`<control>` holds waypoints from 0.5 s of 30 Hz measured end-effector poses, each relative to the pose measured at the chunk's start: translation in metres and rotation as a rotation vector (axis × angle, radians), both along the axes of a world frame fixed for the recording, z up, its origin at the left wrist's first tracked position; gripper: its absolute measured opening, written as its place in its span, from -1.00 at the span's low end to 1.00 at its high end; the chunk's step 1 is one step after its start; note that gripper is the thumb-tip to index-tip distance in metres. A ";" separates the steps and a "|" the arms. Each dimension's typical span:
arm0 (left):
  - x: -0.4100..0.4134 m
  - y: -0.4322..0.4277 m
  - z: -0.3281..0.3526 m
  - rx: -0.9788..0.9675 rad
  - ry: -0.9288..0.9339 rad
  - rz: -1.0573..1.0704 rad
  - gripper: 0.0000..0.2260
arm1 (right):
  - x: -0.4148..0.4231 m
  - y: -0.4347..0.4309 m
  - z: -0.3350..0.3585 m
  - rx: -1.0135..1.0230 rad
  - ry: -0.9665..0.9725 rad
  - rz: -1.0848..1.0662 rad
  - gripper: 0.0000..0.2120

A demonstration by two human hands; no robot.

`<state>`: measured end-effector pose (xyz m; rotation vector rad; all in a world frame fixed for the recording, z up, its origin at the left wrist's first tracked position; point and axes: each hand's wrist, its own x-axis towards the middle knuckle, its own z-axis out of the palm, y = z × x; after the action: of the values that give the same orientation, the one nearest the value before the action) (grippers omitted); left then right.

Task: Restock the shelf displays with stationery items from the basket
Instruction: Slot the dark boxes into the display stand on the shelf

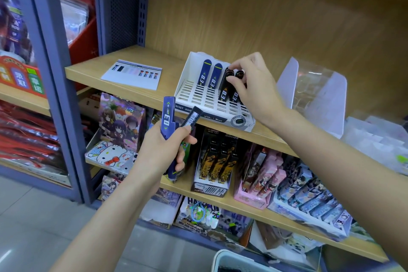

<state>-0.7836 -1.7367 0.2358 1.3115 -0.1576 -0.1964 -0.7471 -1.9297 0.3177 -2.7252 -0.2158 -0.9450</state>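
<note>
matt wood-grain shelf (123, 66); glossy white card display tray (187, 73).

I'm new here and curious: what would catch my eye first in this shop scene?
The right hand reaches into a white display tray on the upper wooden shelf, pinching the top of a standing black pack beside two blue packs. Lower left, the left hand holds a spare blue pack and a spare black pack. Colourful cartoon boxes crowd the shelf beneath.
</note>
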 end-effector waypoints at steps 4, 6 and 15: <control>-0.001 0.001 -0.001 0.004 -0.007 -0.015 -0.89 | -0.024 0.024 -0.017 0.129 0.149 0.103 -0.86; -0.001 0.001 0.000 -0.005 -0.001 -0.033 -0.91 | -0.036 0.036 -0.024 0.227 0.339 0.165 -0.85; -0.002 0.002 0.000 -0.013 0.009 0.006 -0.84 | -0.051 0.036 -0.018 0.869 0.480 0.204 -0.90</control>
<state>-0.7861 -1.7346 0.2356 1.2975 -0.1475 -0.1959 -0.7985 -1.8932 0.2999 -1.9747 0.0178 -0.2070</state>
